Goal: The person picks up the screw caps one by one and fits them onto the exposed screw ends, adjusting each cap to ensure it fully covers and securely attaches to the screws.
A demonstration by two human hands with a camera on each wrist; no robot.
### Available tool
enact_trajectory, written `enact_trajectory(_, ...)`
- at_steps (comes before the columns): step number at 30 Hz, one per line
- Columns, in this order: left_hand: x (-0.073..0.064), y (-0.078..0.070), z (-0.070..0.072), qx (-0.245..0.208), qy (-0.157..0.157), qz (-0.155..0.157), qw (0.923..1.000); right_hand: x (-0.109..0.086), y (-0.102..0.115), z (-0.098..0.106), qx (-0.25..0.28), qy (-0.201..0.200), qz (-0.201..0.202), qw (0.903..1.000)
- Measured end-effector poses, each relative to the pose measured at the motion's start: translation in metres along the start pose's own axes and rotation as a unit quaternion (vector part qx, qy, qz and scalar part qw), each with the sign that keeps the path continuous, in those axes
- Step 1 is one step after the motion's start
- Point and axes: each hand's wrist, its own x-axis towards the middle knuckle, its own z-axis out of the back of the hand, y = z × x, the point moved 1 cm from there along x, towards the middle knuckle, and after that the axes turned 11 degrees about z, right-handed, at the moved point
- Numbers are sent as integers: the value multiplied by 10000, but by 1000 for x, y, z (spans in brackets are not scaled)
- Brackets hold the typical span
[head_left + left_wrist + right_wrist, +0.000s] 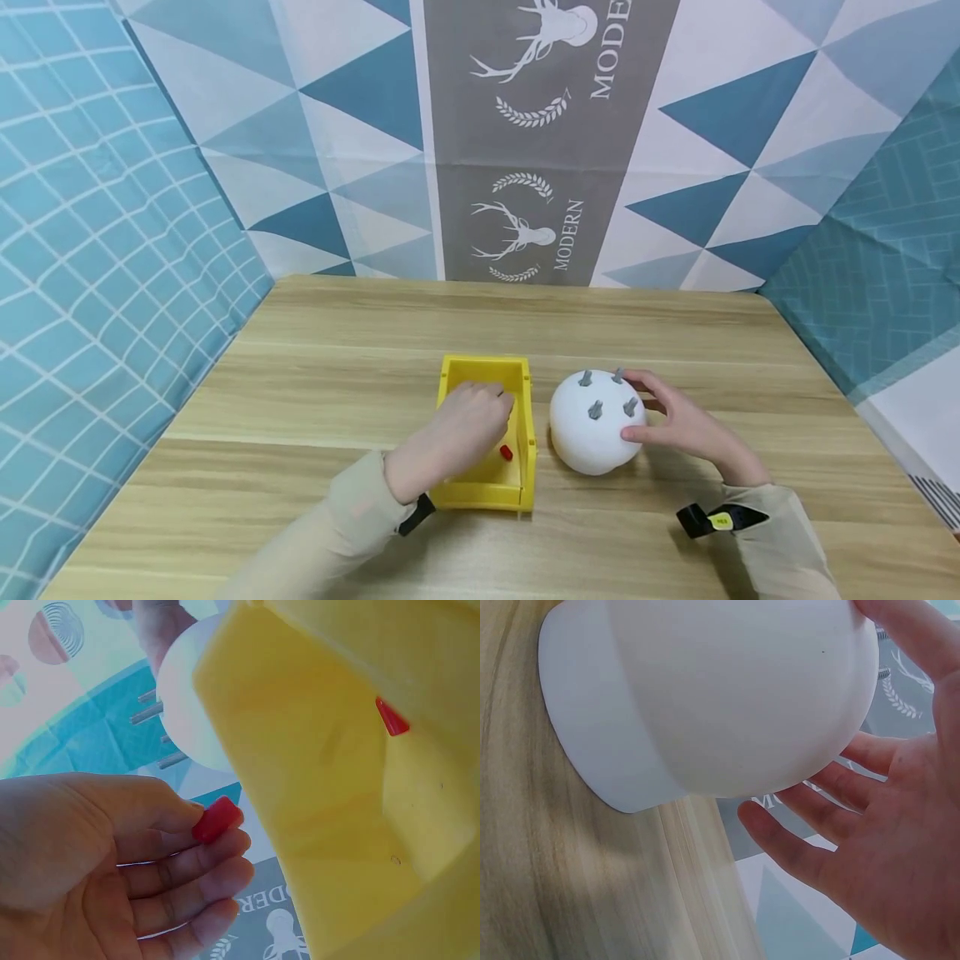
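Observation:
My left hand [467, 421] is over the yellow bin [527, 467]. Between thumb and index finger it pinches a small red cap [216, 820], while the other fingers lie loosely bent below. Another small red cap [506, 452] lies on the bin floor. To the right of the bin stands a white rounded dome [581, 446] with several grey ridged pegs [596, 409] sticking up from its top. My right hand [678, 425] holds the dome from its right side, thumb at the front and fingers around the back. In the right wrist view, the fingertips [751, 814] are spread along its curve.
Both things stand on a wood-grain table [337, 333]. A patterned cloth [517, 142] hangs behind the table's far edge, with a blue tiled cloth [97, 250] along the left. The bin's raised walls surround the loose red cap.

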Motion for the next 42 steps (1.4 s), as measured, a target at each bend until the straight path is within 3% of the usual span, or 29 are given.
enact_trajectory(11, 18, 0, 10, -511, -49, -34, 9987, -1, 0, 0, -35, -10, 41, 10000)
enact_trajectory(18, 33, -6, 11, -621, 101, 146, 9979, -1, 3, 2, -38, 7, 2, 10000)
enact_trajectory(27, 48, -14, 15, -878, 86, 159, 9960, -2, 1, 2, -50, 16, -38, 10000)
enact_trajectory(31, 53, -16, 17, -910, 205, 170, 9955, -2, -2, 1, -29, 30, -62, 10000)
enact_trajectory(42, 70, -26, 21, -871, 68, 162, 9960, -2, -3, 0, 7, 34, -70, 10000)
